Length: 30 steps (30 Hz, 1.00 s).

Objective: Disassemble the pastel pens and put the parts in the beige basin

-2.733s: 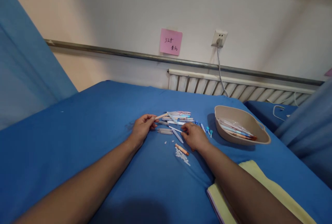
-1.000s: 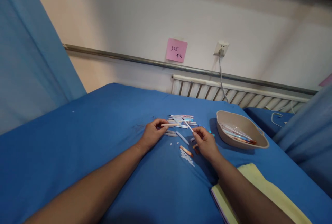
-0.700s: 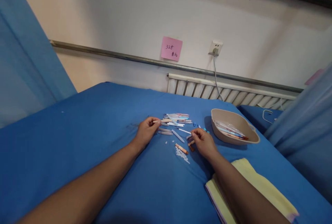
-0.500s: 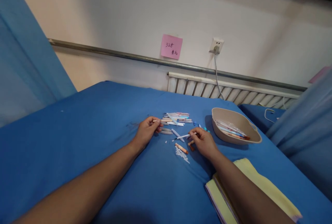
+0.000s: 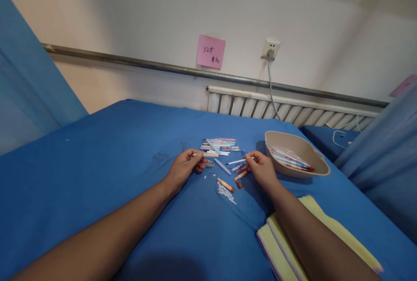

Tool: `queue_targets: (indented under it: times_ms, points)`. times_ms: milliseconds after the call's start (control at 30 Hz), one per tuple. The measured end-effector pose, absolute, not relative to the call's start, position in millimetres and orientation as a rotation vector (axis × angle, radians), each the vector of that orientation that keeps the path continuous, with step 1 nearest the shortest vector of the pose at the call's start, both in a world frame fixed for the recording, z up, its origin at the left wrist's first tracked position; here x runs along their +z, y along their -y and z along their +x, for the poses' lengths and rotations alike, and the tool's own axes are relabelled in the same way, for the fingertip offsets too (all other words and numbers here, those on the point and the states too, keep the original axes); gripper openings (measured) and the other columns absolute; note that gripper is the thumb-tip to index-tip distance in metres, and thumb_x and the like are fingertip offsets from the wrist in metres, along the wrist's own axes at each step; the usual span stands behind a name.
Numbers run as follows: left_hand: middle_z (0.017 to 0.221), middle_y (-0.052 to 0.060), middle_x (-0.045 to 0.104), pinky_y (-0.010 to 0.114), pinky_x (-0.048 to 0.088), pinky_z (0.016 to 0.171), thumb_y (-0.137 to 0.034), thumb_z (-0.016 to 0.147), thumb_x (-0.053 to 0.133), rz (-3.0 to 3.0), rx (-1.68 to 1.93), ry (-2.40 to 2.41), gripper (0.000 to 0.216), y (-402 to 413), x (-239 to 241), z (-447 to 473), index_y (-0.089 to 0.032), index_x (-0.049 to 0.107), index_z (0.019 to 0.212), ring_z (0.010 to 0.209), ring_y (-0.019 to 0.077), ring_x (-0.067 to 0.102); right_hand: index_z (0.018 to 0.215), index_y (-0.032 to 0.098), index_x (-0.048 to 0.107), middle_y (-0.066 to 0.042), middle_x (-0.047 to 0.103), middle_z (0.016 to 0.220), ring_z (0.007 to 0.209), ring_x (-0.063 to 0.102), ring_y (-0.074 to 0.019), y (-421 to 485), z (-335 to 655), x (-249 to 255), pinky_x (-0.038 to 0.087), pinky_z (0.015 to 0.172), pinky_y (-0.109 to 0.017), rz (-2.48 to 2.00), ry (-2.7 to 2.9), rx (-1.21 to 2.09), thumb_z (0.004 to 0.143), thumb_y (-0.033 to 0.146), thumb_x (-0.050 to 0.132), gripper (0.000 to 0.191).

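My left hand (image 5: pixel 183 169) is closed in a pinch on a slim pale-orange pen barrel (image 5: pixel 211 155), which points right beside the pile of pens. The thumb and fingers of my right hand (image 5: pixel 263 171) pinch a thin white pen refill (image 5: pixel 235 162), its dark tip turned left. Between the hands lies a pale lilac pen barrel (image 5: pixel 222 166) on the blue sheet. Orange pen parts (image 5: pixel 225 184) rest nearer to me, beside a heap of small whitish pieces (image 5: pixel 226 193). Behind my left fingertips are several pens and refills (image 5: pixel 220 142) in a loose pile.
A beige basket (image 5: pixel 321 170) with pens in it stands to the right. A folded yellow towel (image 5: pixel 280 246) lies under my right forearm. Along the wall run a radiator (image 5: pixel 243 104) and a metal rail (image 5: pixel 146 64). Blue curtains (image 5: pixel 29 72) hang at both sides.
My right hand has moved a little to the right and up with the refill, away from the lilac barrel. My left hand keeps its pinch almost in place. The view has shifted slightly.
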<state>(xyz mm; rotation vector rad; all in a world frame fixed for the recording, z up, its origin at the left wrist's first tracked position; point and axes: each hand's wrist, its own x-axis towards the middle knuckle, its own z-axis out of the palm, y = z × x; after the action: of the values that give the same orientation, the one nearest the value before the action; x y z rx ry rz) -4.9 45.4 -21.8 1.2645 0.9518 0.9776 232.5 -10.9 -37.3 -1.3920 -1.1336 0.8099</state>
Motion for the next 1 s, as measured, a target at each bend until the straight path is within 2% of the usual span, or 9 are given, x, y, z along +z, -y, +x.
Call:
queue_targets:
  times_ms: [133, 567, 767, 1000]
  points:
    - [0.077, 0.005, 0.065, 0.023, 0.046, 0.056, -0.037, 0.072, 0.066, 1.204, 0.98, -0.91, 0.028, -43.2, -21.0, -5.2, -0.013, 0.056, 0.083, 0.058, 0.0103, 0.057, 0.073, 0.018, 0.057, 0.005, 0.051, 0.055, 0.043, 0.048, -0.0093, 14.4, 226.4, -30.0, 0.043, 0.044, -0.022, -1.226, 0.991, 0.897, 0.07, 0.049, 0.062, 0.032]
    - [0.079, 0.004, 0.066, 0.022, 0.047, 0.059, -0.032, 0.075, 0.066, 1.168, 0.929, -0.844, 0.024, -32.9, -20.1, -1.4, -0.014, 0.057, 0.087, 0.062, 0.0099, 0.059, 0.077, 0.017, 0.06, 0.004, 0.052, 0.059, 0.046, 0.046, -0.0074, 17.5, 217.4, -27.6, 0.041, 0.045, -0.02, -1.167, 0.96, 0.925, 0.069, 0.05, 0.066, 0.035]
    - [0.078, 0.003, 0.066, 0.022, 0.046, 0.058, -0.031, 0.072, 0.07, 1.237, 0.879, -0.838, 0.026, -26.1, -18.1, 2.3, -0.013, 0.059, 0.088, 0.06, 0.0087, 0.057, 0.088, 0.019, 0.058, 0.002, 0.056, 0.063, 0.049, 0.047, -0.0095, 21.7, 204.2, -33.2, 0.04, 0.045, -0.021, -1.169, 1.178, 0.974, 0.079, 0.054, 0.052, 0.037]
    - [0.07, 0.001, 0.064, 0.021, 0.043, 0.059, -0.031, 0.071, 0.07, 1.337, 0.827, -0.856, 0.025, -16.1, -15.9, 6.2, -0.013, 0.062, 0.087, 0.06, 0.0089, 0.056, 0.1, 0.019, 0.049, 0.005, 0.053, 0.054, 0.042, 0.044, -0.0094, 29.0, 193.2, -32.8, 0.033, 0.042, -0.02, -1.149, 1.331, 1.086, 0.087, 0.052, 0.04, 0.036]
